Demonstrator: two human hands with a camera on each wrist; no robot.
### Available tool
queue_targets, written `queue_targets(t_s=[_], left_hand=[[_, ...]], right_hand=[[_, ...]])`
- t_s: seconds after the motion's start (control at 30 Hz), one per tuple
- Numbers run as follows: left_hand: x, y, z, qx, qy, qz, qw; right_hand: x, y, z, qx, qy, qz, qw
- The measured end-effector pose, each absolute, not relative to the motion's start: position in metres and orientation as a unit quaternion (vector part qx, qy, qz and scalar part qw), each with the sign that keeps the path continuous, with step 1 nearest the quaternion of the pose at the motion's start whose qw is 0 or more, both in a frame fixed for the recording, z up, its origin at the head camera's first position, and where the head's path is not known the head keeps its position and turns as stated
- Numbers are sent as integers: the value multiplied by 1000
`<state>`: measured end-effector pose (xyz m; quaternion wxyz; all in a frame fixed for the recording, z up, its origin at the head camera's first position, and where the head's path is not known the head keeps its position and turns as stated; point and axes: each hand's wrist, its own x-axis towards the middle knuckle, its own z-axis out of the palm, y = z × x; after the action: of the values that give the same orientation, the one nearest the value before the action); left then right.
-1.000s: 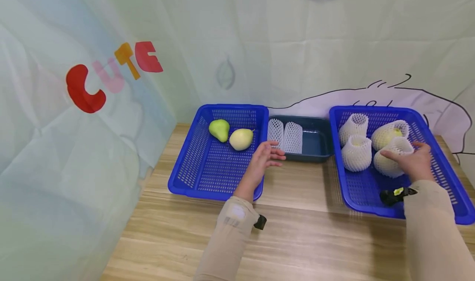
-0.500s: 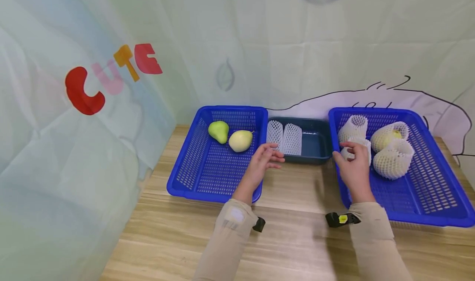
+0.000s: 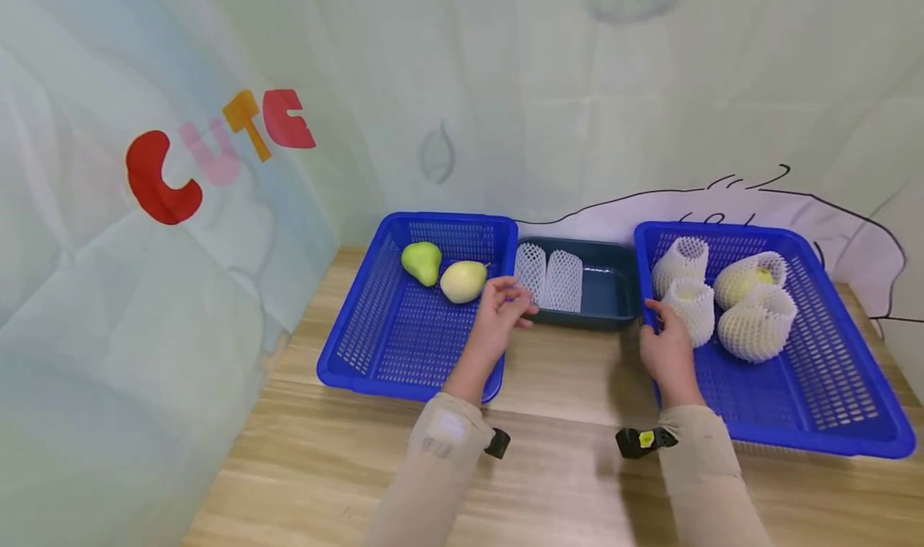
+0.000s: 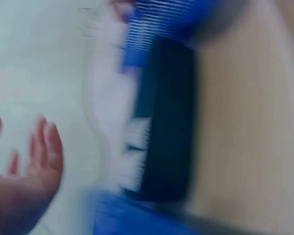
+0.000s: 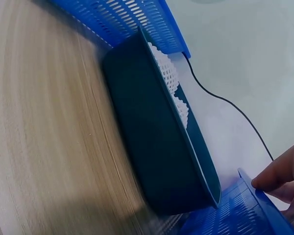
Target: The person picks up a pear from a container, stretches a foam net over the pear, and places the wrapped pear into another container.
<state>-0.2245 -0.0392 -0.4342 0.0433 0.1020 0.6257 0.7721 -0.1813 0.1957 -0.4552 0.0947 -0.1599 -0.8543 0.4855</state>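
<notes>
My left hand [image 3: 498,314] is raised over the right rim of the left blue basket [image 3: 346,322], fingers loosely bent, holding nothing. That basket bears a green pear [image 3: 422,263] and a pale yellow pear [image 3: 464,281]. My right hand [image 3: 668,353] pinches the left rim of the right blue basket [image 3: 801,427]; in the right wrist view the thumb [image 5: 272,176] lies against the rim. Several pears in white foam nets stand in it, among them a netted pear [image 3: 758,322] at the front and a netted pear [image 3: 691,310] right beside my fingers.
A dark green tray [image 3: 609,286] sits between the baskets, with two flat white foam nets [image 3: 564,281] in its left part. A printed cloth [image 3: 541,114] hangs behind the wooden table [image 3: 563,483]. The left wrist view is blurred.
My right hand has left the front-right netted pear and moved left to the basket's near rim. My left hand has shifted slightly left, its fingers drawing in a little.
</notes>
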Motion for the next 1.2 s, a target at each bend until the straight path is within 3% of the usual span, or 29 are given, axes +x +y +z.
queue_targets(t_s=[0.13, 0.23, 0.47, 0.57, 0.7, 1.2], left_hand=[[-250, -56, -396, -14, 601, 799, 25], [-283, -76, -381, -47, 623, 780, 17], [-330, -102, -416, -29, 859, 506, 72], [-332, -103, -438, 4, 932, 345, 114], [-329, -99, -452, 17, 959, 243, 148], [-310, -105, -454, -50, 929, 308, 199]], right_hand=[[-179, 194, -456, -166, -854, 484, 93], [-178, 194, -455, -171, -852, 485, 99], [-181, 193, -461, -174, -842, 499, 112], [-182, 193, -463, -180, -834, 510, 109], [-182, 195, -464, -191, -826, 520, 109], [-183, 196, -463, -197, -814, 536, 103]])
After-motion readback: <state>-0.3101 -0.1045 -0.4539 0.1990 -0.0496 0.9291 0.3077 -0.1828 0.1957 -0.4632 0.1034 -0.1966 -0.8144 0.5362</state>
